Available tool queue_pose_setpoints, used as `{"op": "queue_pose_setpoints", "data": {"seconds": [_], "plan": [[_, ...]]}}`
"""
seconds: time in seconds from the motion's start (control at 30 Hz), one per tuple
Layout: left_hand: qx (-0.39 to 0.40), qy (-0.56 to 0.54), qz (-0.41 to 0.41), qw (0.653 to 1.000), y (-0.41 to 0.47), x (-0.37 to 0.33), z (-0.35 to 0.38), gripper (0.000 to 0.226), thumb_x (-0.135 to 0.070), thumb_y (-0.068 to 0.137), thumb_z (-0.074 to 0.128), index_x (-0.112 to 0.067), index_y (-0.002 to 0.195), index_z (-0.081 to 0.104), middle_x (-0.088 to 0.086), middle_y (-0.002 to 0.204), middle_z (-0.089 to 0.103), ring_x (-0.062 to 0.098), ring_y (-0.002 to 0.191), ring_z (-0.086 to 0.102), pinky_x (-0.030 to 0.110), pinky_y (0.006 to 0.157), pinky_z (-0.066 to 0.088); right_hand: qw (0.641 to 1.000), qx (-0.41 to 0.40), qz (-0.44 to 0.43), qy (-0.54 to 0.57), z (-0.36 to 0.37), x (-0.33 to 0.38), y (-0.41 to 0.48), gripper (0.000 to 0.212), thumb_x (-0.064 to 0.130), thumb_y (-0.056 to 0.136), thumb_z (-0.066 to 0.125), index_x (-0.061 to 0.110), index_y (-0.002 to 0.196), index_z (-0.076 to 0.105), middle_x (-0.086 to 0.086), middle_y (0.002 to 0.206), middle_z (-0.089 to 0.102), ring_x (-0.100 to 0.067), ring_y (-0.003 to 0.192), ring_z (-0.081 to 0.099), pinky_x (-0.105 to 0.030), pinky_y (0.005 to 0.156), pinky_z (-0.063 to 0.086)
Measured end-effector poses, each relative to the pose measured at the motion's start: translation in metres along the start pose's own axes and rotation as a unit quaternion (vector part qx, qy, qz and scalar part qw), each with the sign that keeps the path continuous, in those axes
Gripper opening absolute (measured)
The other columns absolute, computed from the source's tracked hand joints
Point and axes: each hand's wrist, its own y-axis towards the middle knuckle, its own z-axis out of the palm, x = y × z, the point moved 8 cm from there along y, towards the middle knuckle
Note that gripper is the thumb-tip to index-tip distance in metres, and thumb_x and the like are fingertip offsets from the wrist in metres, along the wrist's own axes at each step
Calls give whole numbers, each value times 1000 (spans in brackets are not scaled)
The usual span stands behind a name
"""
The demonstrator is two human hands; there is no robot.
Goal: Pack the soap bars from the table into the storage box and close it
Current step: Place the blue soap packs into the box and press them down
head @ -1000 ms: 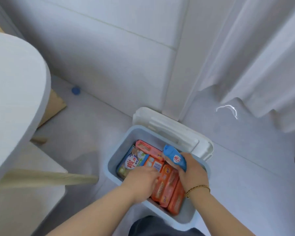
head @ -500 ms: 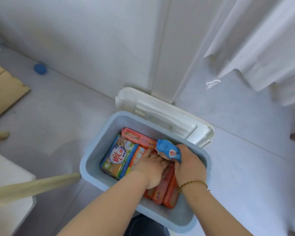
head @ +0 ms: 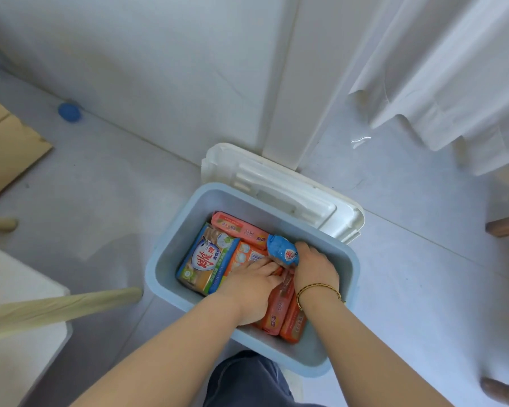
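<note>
A light blue storage box [head: 171,254] stands on the floor, its white lid [head: 276,183] leaning open behind it against the wall. Inside lie several orange soap bars [head: 288,324], a pink one [head: 238,227] along the far wall and a green and blue pack [head: 206,259] at the left. My right hand [head: 315,268] is inside the box, shut on a blue-wrapped soap bar [head: 282,251] over the orange ones. My left hand [head: 253,286] lies flat on the orange bars, fingers spread toward the blue bar.
A white table edge [head: 12,289] and its wooden leg [head: 59,306] are at the left. Flat cardboard [head: 6,148] and a blue cap [head: 69,112] lie on the floor at the far left. A white curtain [head: 441,69] hangs at the right, with wooden legs [head: 506,226] beneath.
The view has tilted down and closer to the box. My right hand has lowered the blue soap bar into the box. My left hand stays pressed on the orange bars.
</note>
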Motion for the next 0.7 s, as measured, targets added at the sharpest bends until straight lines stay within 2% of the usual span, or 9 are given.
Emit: {"op": "queue_pose_setpoints", "data": {"seconds": [0.07, 0.13, 0.23, 0.3, 0.37, 0.43, 0.5, 0.7], "plan": [[-45, 5, -15, 999, -3, 2, -10, 40, -13, 91, 36, -17, 129, 48, 3, 139, 46, 25, 127, 39, 36, 106, 31, 1000, 1, -6, -4, 2, -1, 1, 38, 9, 94, 38, 12, 132, 40, -10, 133, 51, -27, 123, 48, -33, 96, 42], [-96, -21, -32, 995, -5, 5, -21, 39, -14, 91, 36, -18, 129, 47, 2, 134, 50, 23, 121, 44, 34, 103, 32, 1000, 3, -12, -10, 4, 0, 3, 38, 9, 95, 37, 12, 133, 39, -10, 135, 50, -26, 124, 47, -33, 98, 41], [-137, -41, -52, 988, -7, 7, -29, 45, -14, 93, 35, -19, 137, 33, 2, 146, 37, 20, 130, 35, 29, 108, 23, 999, 19, -22, -19, 8, 1, 7, 40, 8, 95, 37, 10, 135, 36, -11, 138, 47, -26, 127, 45, -32, 102, 37], [-132, -17, -46, 990, -7, 3, -27, 54, -13, 93, 32, -17, 144, 15, 1, 156, 12, 19, 142, 14, 30, 116, 6, 999, 17, -29, -9, 11, 2, 6, 42, 10, 95, 35, 10, 136, 33, -11, 141, 43, -26, 129, 41, -32, 107, 31], [-94, 43, -32, 994, -5, 0, -19, 59, -15, 94, 28, -18, 146, -2, 0, 157, -8, 18, 144, -9, 34, 116, -10, 1000, -1, -24, 4, 13, 3, -2, 49, 13, 95, 32, 10, 144, 21, -8, 149, 31, -24, 137, 30, -34, 116, 17], [-68, 76, -40, 994, -4, 3, -13, 58, -16, 96, 23, -17, 145, -7, 1, 156, -14, 18, 142, -18, 36, 115, -14, 1000, -6, -26, -6, 17, 6, -18, 58, 16, 96, 26, 11, 148, 2, -8, 158, 7, -24, 146, 6, -37, 120, -2], [-51, 93, -42, 993, -3, 3, -11, 57, -17, 97, 21, -15, 144, -11, 2, 155, -16, 19, 142, -20, 37, 115, -14, 999, 26, -37, -21, 27, 6, -36, 63, 18, 97, 27, 9, 148, -9, -10, 158, -14, -25, 146, -12, -37, 119, -9], [-7, 139, -39, 989, 0, 0, -2, 60, -18, 96, 21, -12, 143, -15, 5, 155, -20, 20, 141, -21, 38, 114, -15, 989, 135, 14, -56, 47, -5, -37, 81, 26, 93, 41, 1, 145, -15, -16, 156, -21, -28, 146, -13, -36, 121, -2]]}}
